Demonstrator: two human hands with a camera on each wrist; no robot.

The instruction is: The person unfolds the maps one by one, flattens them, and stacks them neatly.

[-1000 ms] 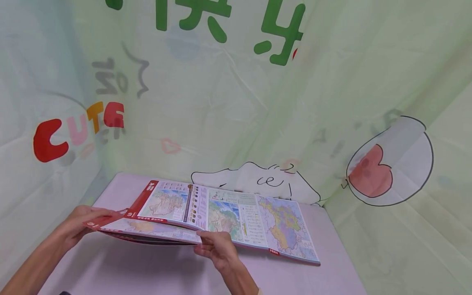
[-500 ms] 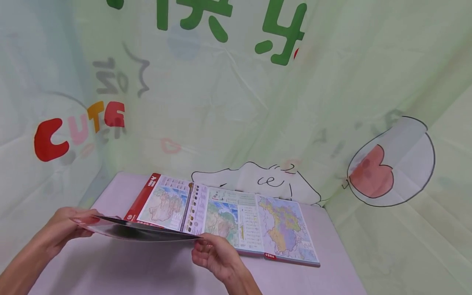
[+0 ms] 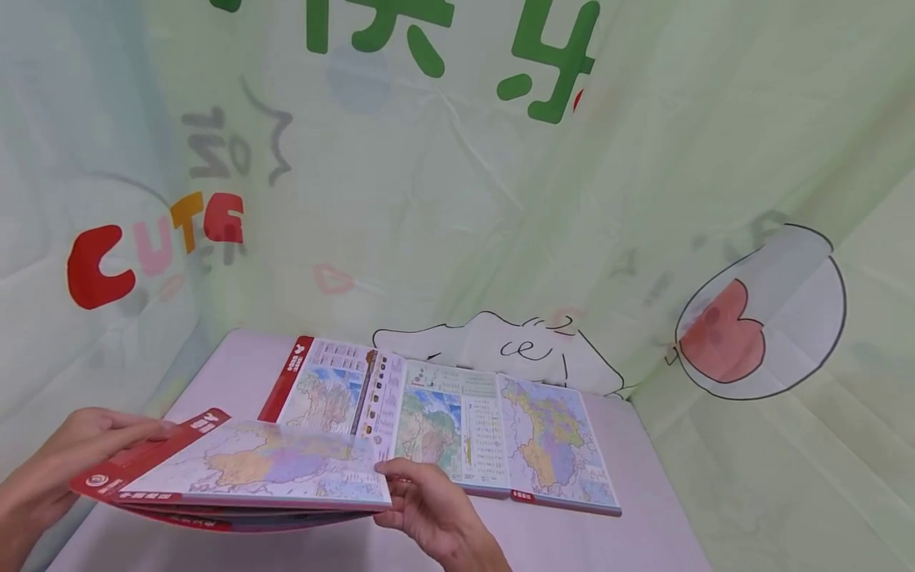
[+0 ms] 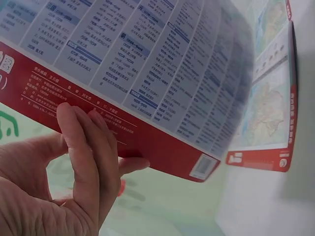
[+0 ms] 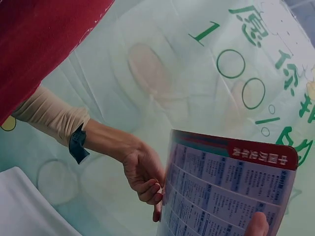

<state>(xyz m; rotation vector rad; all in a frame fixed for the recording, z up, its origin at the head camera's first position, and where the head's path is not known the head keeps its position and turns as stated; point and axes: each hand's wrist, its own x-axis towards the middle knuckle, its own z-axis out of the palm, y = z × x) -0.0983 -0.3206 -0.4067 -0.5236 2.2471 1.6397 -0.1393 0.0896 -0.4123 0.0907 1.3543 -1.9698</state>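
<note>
A folded map [image 3: 279,465] with a red border spans both hands above the table, its coloured map face up in the head view. My left hand [image 3: 93,453] pinches the red strip at its left end. At the opposite end, my right hand [image 3: 436,508] pinches the edge between thumb and fingers. Several layers show along its near edge. In the left wrist view, the underside of the folded map [image 4: 147,64] carries columns of printed text and a barcode, and my left hand [image 4: 83,167] holds its red margin. Only a right fingertip [image 5: 257,225] shows in the right wrist view.
Behind the hands lies another spread of map sheets [image 3: 557,445] on the pale table [image 3: 586,540], partly covered at left by the held map. A printed cloth curtain [image 3: 457,199] encloses the table at the back and sides.
The held map was tilted nearly edge-on half a second ago; now its top face shows. My left hand has moved left and down, drawing the map nearer. The spread behind stays put.
</note>
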